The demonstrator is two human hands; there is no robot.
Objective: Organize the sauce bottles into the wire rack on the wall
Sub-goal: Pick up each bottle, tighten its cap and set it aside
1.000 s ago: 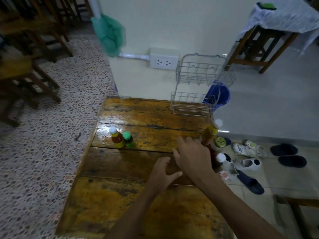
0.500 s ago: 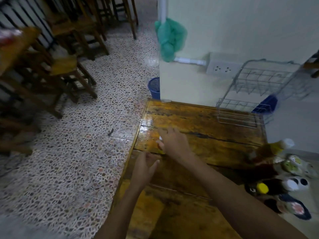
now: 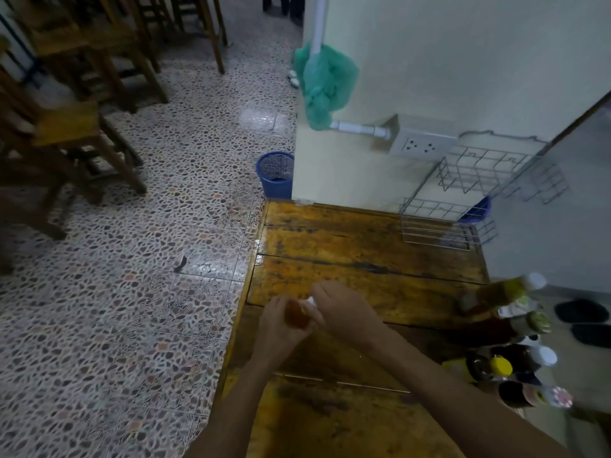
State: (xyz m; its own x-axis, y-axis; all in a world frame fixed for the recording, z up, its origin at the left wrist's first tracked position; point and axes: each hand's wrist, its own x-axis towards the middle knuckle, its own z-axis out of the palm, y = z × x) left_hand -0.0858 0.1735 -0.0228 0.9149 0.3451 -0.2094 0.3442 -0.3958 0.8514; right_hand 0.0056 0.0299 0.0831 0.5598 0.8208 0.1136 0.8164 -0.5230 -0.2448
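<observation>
A small amber sauce bottle (image 3: 295, 317) with a white cap stands near the wooden table's (image 3: 363, 246) left edge. My left hand (image 3: 279, 327) grips its body from the left. My right hand (image 3: 344, 312) lies over the spot just right of it, fingers curled down beside the cap; what is under the palm is hidden. The empty two-tier wire rack (image 3: 479, 190) hangs on the wall above the table's far right corner. Several more sauce bottles (image 3: 509, 325) crowd the table's right edge, the tall amber one (image 3: 502, 292) tilted in the wide-angle view.
A blue mesh bin (image 3: 276, 175) stands on the terrazzo floor by the wall corner. A green bag (image 3: 322, 85) hangs on a white pipe above a socket box (image 3: 421, 145). Wooden chairs (image 3: 66, 120) fill the left. Dark slippers (image 3: 582, 312) lie on the floor at right.
My view has swung left. Both hands left the bottles at the right edge and came to the small bottles near the left edge, where my left hand has taken hold of the amber one.
</observation>
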